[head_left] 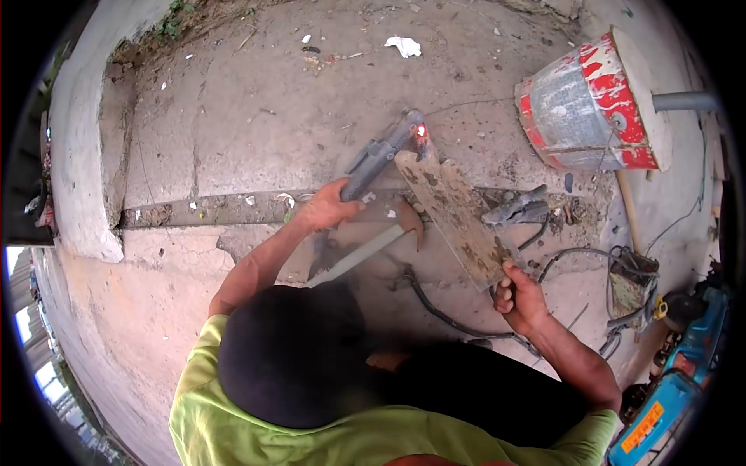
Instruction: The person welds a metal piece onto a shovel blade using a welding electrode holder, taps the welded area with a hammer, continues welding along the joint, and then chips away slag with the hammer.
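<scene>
Two bare hands are working over rough ground in my head view. I see the left hand [332,206] wrapped around the lower end of a grey metal pipe piece [377,159], whose upper end has a small glowing spot. The right hand [522,299] grips the near corner of a worn, patchy flat plate [453,213]; its far end lies at that glow (touching or just beside it, I can't tell).

Dusty concrete [179,287] spreads below, pinkish-grey, broken by a debris-filled groove [183,213] running across behind the hands. Past the groove I have a dirt-strewn slab [256,101] with a crumpled white scrap [404,46], bounded on the left by a pale concrete edge [81,155].

A rust-coloured hammer [412,225] lies between the hands, near a black cable [439,311]. At right are a red-and-silver bucket [563,101], a boxy metal container [631,291] and blue equipment [660,412] with an orange label.
</scene>
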`<state>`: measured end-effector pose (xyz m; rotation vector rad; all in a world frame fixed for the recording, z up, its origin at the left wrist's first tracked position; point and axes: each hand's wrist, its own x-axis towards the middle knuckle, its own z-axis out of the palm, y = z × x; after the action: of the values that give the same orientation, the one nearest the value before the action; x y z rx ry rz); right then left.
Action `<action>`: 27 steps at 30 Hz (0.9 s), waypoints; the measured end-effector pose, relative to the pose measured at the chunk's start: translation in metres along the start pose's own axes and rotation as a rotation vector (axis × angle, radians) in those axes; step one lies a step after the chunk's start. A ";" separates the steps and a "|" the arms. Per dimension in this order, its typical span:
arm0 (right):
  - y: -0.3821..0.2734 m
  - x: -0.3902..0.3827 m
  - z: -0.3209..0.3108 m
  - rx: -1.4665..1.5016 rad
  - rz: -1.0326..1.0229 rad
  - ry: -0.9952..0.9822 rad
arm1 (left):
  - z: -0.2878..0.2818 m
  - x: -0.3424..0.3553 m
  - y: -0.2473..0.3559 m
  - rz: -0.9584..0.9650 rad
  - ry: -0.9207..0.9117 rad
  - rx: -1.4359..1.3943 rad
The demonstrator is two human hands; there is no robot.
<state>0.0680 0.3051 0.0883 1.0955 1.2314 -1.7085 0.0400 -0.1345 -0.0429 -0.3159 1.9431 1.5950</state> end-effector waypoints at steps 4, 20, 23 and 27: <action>0.000 0.000 0.000 0.006 -0.004 0.001 | 0.001 0.001 0.000 -0.008 0.006 0.011; 0.008 0.010 -0.016 0.037 -0.019 -0.025 | -0.006 0.017 -0.023 0.321 -0.152 0.043; 0.000 0.002 0.007 -0.089 0.001 0.034 | -0.006 -0.007 0.013 0.284 -0.060 0.435; 0.011 0.014 -0.018 -0.033 -0.030 0.058 | -0.007 -0.011 0.005 0.804 0.373 0.961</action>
<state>0.0770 0.3180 0.0684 1.1194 1.3140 -1.6835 0.0444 -0.1418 -0.0320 0.6823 3.0922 0.7875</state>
